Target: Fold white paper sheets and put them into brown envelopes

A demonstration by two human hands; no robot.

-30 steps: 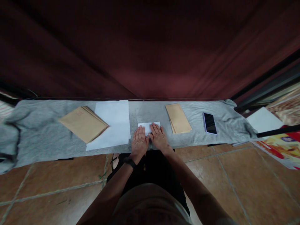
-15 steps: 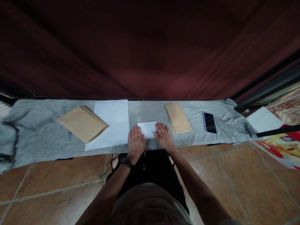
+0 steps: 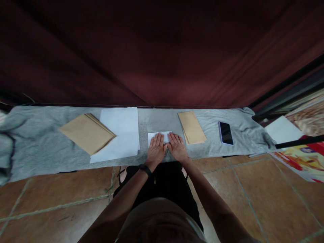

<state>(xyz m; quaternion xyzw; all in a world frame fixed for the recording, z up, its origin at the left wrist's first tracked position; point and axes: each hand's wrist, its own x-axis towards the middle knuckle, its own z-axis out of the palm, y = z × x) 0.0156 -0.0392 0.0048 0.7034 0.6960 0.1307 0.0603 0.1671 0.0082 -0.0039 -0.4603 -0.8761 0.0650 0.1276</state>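
Observation:
A small piece of white paper (image 3: 151, 136), apparently folded, lies on the cloth-covered surface right in front of me. My left hand (image 3: 156, 148) rests flat on it with fingers stretched out, hiding much of its middle. My right hand (image 3: 177, 147) lies flat over the paper's right end, fingers extended. The two thumbs meet or nearly meet. Just beyond my right hand are a few brown envelopes (image 3: 192, 127). To the left, larger white paper sheets (image 3: 124, 131) lie under the corner of a stack of brown envelopes (image 3: 87, 133).
A phone (image 3: 226, 133) with a purple edge lies at the right on the grey cloth (image 3: 45, 141). A dark red curtain (image 3: 162, 60) hangs behind the narrow surface. Off the right end are a white sheet (image 3: 284, 129) and a colourful printed package (image 3: 306, 158).
My left hand has slid right from the paper's left edge onto its middle, close to my right hand. My right hand has stayed about where it was.

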